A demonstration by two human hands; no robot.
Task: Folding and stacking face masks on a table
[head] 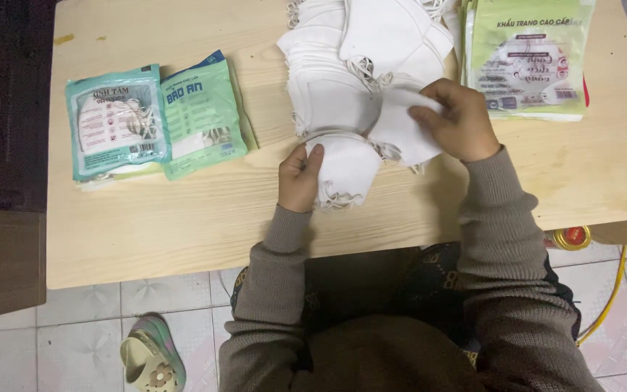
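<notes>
Landmark: the heap of white masks (pixel 361 69) in the far middle of the wooden table (pixel 183 218); all places below are given from this heap.

Left hand: the left hand (pixel 300 178) is at the near edge of the heap, closed on a small bundle of folded masks (pixel 346 170), with the thumb on top and the fingers under it.

Right hand: the right hand (pixel 459 120) is at the near right side of the heap and pinches one single white mask (pixel 400 127) between thumb and fingers, so it is closed on this mask.

Sealed packs: two filled packets, one teal (pixel 114 120) and one green (pixel 201 116), lie well to the left of the heap. A stack of empty green pouches (pixel 527 54) lies just right of it.

Floor: a slipper (pixel 152 359) and a yellow cable (pixel 607 297) are on the tiles, on the near side of the table.

Risk, bundle: I judge the bundle can fan out, because the grip is only on one side and the ear loops hang loose at the near edge.

Risk, loops: the loop of the single mask seems near the loops of its neighbours; they may tangle, so one pull could drag a second mask along.

Risk, heap: the heap looks loose and high. A sleeve (pixel 495 210) brushing it could make masks slide to the table edge and fall to the floor.

Risk, count: the masks are thin and all white, so two may stick together and be taken for one.
</notes>
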